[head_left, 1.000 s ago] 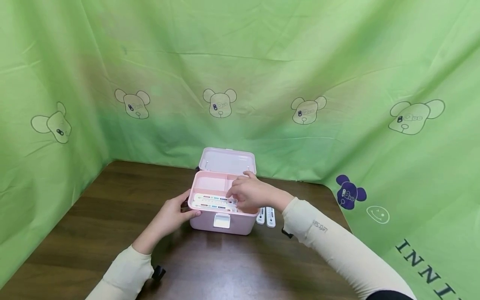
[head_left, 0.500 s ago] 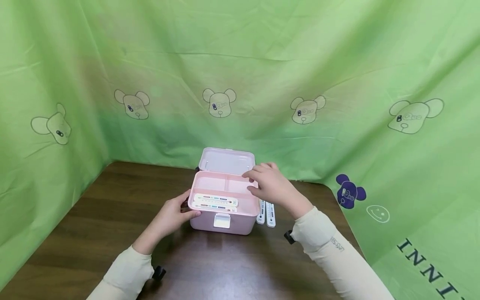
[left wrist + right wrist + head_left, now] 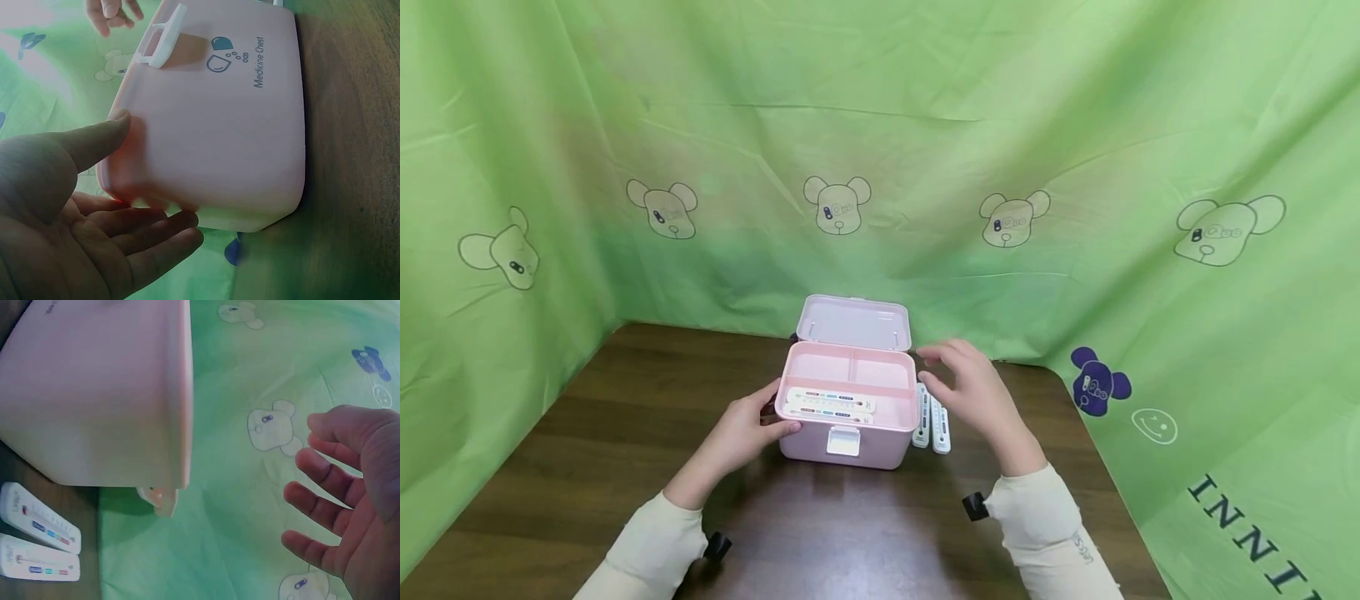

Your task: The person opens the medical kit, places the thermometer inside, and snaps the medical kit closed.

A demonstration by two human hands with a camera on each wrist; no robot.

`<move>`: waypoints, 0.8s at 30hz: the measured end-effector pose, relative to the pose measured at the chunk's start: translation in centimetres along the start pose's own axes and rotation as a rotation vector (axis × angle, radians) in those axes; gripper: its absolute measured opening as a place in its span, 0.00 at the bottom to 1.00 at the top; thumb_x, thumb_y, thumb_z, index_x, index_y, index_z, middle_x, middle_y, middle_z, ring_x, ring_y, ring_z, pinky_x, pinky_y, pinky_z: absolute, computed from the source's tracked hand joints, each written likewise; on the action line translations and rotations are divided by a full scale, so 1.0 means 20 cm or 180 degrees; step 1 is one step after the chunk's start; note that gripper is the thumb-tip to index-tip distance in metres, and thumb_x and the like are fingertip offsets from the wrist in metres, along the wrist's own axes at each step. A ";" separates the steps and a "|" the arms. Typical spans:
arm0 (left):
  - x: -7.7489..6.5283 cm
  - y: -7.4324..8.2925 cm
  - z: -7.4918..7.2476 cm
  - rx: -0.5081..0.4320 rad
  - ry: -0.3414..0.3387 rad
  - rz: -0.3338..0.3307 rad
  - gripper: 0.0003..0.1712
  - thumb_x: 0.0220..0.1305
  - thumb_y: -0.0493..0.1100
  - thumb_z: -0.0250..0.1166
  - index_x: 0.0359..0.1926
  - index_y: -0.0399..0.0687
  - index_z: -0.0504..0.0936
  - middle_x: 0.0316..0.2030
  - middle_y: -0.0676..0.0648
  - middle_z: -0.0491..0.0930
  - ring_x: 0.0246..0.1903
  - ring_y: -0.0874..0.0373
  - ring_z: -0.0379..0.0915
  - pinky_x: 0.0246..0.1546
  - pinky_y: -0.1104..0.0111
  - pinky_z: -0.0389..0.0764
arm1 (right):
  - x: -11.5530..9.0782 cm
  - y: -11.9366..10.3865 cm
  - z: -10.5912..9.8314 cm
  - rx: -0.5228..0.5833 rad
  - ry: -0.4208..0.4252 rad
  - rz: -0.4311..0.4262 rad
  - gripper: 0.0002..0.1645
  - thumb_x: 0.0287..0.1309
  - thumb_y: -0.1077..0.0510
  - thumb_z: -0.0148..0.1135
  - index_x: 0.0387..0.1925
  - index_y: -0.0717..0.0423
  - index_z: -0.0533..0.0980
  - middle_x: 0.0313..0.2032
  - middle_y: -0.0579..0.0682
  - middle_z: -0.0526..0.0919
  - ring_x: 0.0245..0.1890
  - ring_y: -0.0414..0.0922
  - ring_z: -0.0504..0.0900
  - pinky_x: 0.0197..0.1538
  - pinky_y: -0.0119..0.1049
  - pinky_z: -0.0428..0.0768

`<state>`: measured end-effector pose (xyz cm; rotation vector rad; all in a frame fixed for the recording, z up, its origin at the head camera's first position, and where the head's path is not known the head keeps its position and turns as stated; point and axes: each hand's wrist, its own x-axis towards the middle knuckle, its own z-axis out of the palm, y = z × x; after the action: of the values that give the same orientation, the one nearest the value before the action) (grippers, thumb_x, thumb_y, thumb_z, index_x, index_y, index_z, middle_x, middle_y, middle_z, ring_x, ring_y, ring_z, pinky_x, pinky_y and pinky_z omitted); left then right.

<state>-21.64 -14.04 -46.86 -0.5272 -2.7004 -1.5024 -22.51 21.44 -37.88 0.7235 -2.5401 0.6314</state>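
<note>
A pink medicine chest point(image 3: 880, 448) stands on the table with its lid point(image 3: 853, 323) raised at the back. My left hand point(image 3: 741, 433) holds its front left corner, thumb on the front face and fingers along the side, as the left wrist view shows. Two white thermometers point(image 3: 831, 400) with coloured bands lie side by side in the front compartment of the pink tray point(image 3: 895, 408). My right hand point(image 3: 973, 392) hovers to the right of the chest, fingers loosely bent and holding nothing. Below it, two more thermometers point(image 3: 40, 557) lie on the table beside the chest.
The brown wooden table point(image 3: 625, 467) reaches back to a green curtain point(image 3: 925, 125) printed with bear heads. Two smaller compartments sit behind the divider in the tray. A white latch point(image 3: 843, 442) hangs open on the chest's front.
My right hand has risen out of the tray and moved right, past the chest's edge, leaving the thermometers in the tray. My left hand has stayed at the corner.
</note>
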 end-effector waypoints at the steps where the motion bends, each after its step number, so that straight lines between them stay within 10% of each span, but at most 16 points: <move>1: 0.00 0.00 0.00 -0.0006 -0.0009 -0.0003 0.45 0.62 0.49 0.76 0.76 0.46 0.67 0.56 0.43 0.84 0.54 0.49 0.83 0.51 0.59 0.86 | -0.02 0.00 0.00 0.0013 0.0063 0.0032 0.18 0.61 0.59 0.71 0.53 0.55 0.83 0.42 0.47 0.84 0.47 0.47 0.80 0.53 0.48 0.77; 15: -0.01 0.00 0.01 -0.0031 -0.0003 -0.0023 0.45 0.62 0.50 0.76 0.76 0.45 0.67 0.55 0.43 0.85 0.54 0.51 0.83 0.50 0.60 0.86 | -0.27 0.11 0.13 0.0449 0.0757 0.0793 0.19 0.57 0.63 0.74 0.51 0.58 0.84 0.46 0.52 0.85 0.51 0.50 0.80 0.56 0.44 0.75; 24: 0.00 -0.01 0.01 -0.0002 -0.0008 -0.0003 0.46 0.62 0.51 0.76 0.76 0.44 0.66 0.58 0.41 0.83 0.54 0.50 0.82 0.50 0.59 0.86 | -0.39 0.19 0.26 0.0592 0.0703 0.1484 0.23 0.56 0.61 0.77 0.54 0.61 0.83 0.48 0.57 0.84 0.54 0.55 0.80 0.61 0.50 0.74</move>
<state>-21.71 -14.05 -47.17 -0.5286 -2.7025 -1.5039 -20.11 24.58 -47.29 0.0959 -2.4694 1.0466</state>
